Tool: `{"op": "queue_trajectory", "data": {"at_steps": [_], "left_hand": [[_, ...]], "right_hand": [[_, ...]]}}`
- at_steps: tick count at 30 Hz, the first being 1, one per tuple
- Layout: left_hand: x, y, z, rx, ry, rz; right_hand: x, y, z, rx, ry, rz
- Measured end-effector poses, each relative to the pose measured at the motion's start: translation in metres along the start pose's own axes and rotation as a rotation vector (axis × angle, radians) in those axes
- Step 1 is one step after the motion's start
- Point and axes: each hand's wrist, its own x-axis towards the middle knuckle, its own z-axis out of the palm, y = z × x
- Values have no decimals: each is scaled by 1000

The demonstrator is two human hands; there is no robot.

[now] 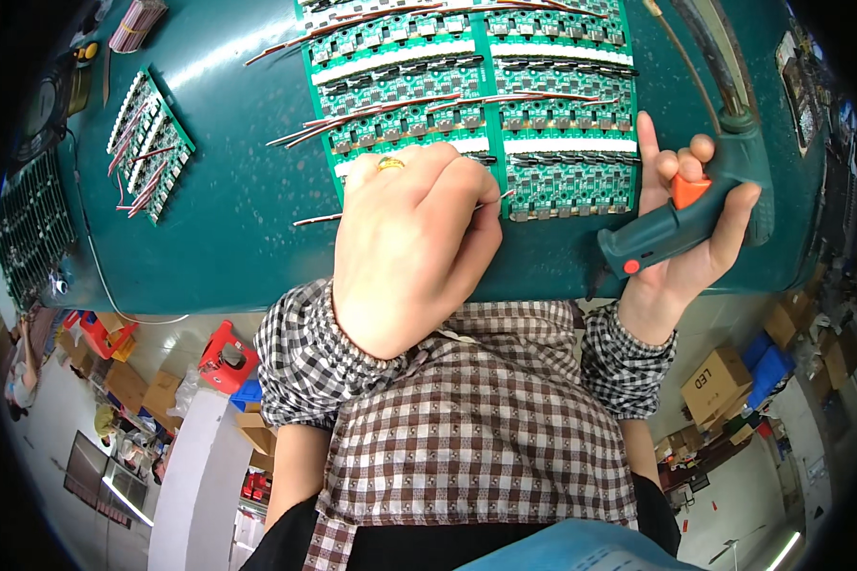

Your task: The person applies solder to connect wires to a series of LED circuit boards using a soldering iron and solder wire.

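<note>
My left hand [411, 228], with a ring on one finger, is closed over the lower left edge of a green circuit board panel [567, 195]. Thin wires [316, 221] stick out on its left side, and a wire tip shows by the thumb and forefinger; the fingertips are mostly hidden. In my right hand [671, 285] rests a dark green soldering gun [671, 226] with an orange trigger [689, 191]. My fingers and thumb wrap its handle, the forefinger pointing up beside the panel. Bundles of red, black and white wires [381, 109] lie across the board rows.
On the green table [229, 257], a smaller wired board [152, 147] lies to the left. Further out are a stack of strips [138, 24], dark board panels [36, 224] and a cable [86, 224]. More boards [795, 90] sit at the right edge. Cardboard boxes [719, 385] stand behind.
</note>
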Motion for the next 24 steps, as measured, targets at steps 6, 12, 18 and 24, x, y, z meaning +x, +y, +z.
{"op": "queue_trajectory", "data": {"at_steps": [6,12,18,24], "left_hand": [[2,4,-2,34,29,10],[9,7,4,77,52,-32],[9,19,7,92,87,22],[-3,19,1,257,41,64]], "right_hand": [[2,-3,1,-16,-13,-6],[12,-2,-3,-4,10,-8],[-9,-41,-22,-25,102,-100],[-26,-114,-51,-416,377,-509]]}}
